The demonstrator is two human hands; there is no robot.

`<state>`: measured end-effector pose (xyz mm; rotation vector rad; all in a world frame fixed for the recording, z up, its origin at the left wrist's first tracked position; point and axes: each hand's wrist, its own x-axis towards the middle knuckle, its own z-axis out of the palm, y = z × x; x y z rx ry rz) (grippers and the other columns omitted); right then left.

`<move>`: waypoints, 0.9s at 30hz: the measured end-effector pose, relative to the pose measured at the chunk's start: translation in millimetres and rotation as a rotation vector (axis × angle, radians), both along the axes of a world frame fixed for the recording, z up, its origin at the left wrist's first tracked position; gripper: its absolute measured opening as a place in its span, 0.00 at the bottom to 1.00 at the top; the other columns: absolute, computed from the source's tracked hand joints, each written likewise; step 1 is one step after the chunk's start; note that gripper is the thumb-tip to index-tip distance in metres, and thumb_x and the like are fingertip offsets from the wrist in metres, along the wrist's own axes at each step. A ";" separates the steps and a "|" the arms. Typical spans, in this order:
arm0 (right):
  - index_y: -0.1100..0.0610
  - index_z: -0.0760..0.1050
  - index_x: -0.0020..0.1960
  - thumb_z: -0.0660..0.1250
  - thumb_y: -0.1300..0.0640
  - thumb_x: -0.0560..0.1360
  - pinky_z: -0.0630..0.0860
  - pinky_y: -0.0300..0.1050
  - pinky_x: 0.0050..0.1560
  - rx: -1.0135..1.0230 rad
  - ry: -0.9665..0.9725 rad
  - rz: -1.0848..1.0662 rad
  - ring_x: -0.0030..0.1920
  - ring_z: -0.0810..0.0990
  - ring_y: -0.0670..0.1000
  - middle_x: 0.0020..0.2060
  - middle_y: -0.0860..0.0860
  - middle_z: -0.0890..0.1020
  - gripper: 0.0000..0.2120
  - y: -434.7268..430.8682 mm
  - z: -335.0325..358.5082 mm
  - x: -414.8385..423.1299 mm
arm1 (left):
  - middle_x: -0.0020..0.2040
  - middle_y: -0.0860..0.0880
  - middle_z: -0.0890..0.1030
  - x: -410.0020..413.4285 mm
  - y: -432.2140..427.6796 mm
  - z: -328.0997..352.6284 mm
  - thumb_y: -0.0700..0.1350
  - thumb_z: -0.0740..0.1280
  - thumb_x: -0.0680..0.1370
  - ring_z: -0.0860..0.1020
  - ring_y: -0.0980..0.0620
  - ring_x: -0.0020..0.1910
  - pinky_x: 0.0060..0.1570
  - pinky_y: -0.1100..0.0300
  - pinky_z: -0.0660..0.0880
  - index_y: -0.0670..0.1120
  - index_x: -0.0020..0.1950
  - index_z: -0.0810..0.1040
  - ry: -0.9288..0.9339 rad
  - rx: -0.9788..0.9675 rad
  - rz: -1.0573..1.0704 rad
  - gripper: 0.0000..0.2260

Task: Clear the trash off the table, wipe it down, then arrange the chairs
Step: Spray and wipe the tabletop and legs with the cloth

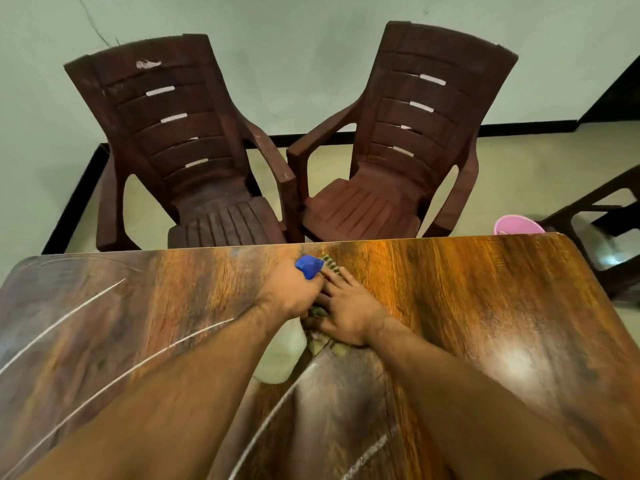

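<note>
**Both hands at the far edge of the table, bottle and cloth side by side**

The table (485,306) fills the lower half of the view. It is a broad slab with rounded corners and a glossy wood-grain top, streaked amber and dark brown, with pale curved smears across its left and near parts.

Beyond its far edge stand two armchairs of moulded reddish-brown plastic. Each has a slatted back with narrow slots and a ribbed seat. The left chair (180,133) and the right chair (415,133) face the table, and their inner armrests nearly meet. A third chair (609,237), darker and only partly in view, stands off the table's right corner. A round pink bin (517,226) shows just past the far edge, between the right chair and the third one. Behind them are a pale green wall (311,64), a light floor (519,168) and a black skirting strip (519,128).

The spray bottle (309,266) has an angular blue trigger head near the table's far edge and a whitish, translucent body that slopes back under the forearm. The left hand (291,292) has its fingers curled round the bottle's neck. Touching it, the right hand (346,313) lies flat with straight, slightly spread fingers, pressing a crumpled, patterned greenish cloth (333,268) onto the tabletop. The cloth shows past the fingertips and under the wrist.
</note>
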<state>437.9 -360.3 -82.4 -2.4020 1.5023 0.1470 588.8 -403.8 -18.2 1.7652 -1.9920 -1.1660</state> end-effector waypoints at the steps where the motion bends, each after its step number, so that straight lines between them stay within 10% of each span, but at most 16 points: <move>1: 0.46 0.50 0.81 0.49 0.36 0.80 0.37 0.60 0.78 -0.011 0.041 -0.092 0.80 0.41 0.55 0.81 0.51 0.47 0.33 -2.0 -3.7 -18.1 | 0.38 0.48 0.82 3.4 0.1 3.4 0.49 0.66 0.78 0.81 0.55 0.32 0.37 0.57 0.81 0.45 0.45 0.78 0.014 0.014 0.006 0.08; 6: 0.50 0.40 0.82 0.40 0.35 0.81 0.39 0.70 0.74 0.084 0.089 -1.139 0.79 0.37 0.62 0.80 0.58 0.39 0.35 -30.8 -9.1 -42.9 | 0.30 0.49 0.73 24.4 17.7 12.3 0.44 0.67 0.80 0.73 0.62 0.20 0.20 0.71 0.66 0.40 0.46 0.75 0.065 0.056 0.063 0.08; 15: 0.47 0.34 0.80 0.62 0.37 0.76 0.32 0.65 0.75 0.092 0.140 -0.195 0.78 0.32 0.58 0.79 0.54 0.33 0.47 -22.7 -8.9 85.4 | 0.23 0.53 0.72 60.2 44.4 27.6 0.44 0.69 0.79 0.70 0.59 0.18 0.20 0.70 0.63 0.47 0.34 0.73 0.050 0.045 0.068 0.14; 18: 0.44 0.39 0.81 0.47 0.34 0.80 0.33 0.62 0.76 0.012 0.100 -0.370 0.79 0.34 0.55 0.80 0.52 0.38 0.35 34.9 -7.9 33.8 | 0.23 0.54 0.70 57.9 58.0 28.6 0.44 0.70 0.77 0.69 0.58 0.19 0.23 0.67 0.63 0.48 0.31 0.69 0.039 0.054 0.038 0.16; 23: 0.50 0.36 0.81 0.38 0.32 0.80 0.37 0.67 0.76 0.129 0.098 -1.290 0.79 0.35 0.61 0.79 0.56 0.35 0.36 141.1 -1.5 -8.4 | 0.23 0.54 0.68 53.8 109.6 20.5 0.49 0.71 0.77 0.66 0.58 0.20 0.25 0.63 0.62 0.47 0.31 0.67 0.041 0.119 -0.067 0.18; 27: 0.47 0.33 0.79 0.42 0.37 0.81 0.29 0.66 0.73 0.085 0.053 -0.906 0.77 0.30 0.59 0.77 0.55 0.32 0.32 170.2 -6.8 58.1 | 0.26 0.48 0.72 62.7 148.6 12.5 0.50 0.70 0.77 0.70 0.55 0.22 0.24 0.61 0.65 0.45 0.34 0.69 0.056 0.147 -0.054 0.16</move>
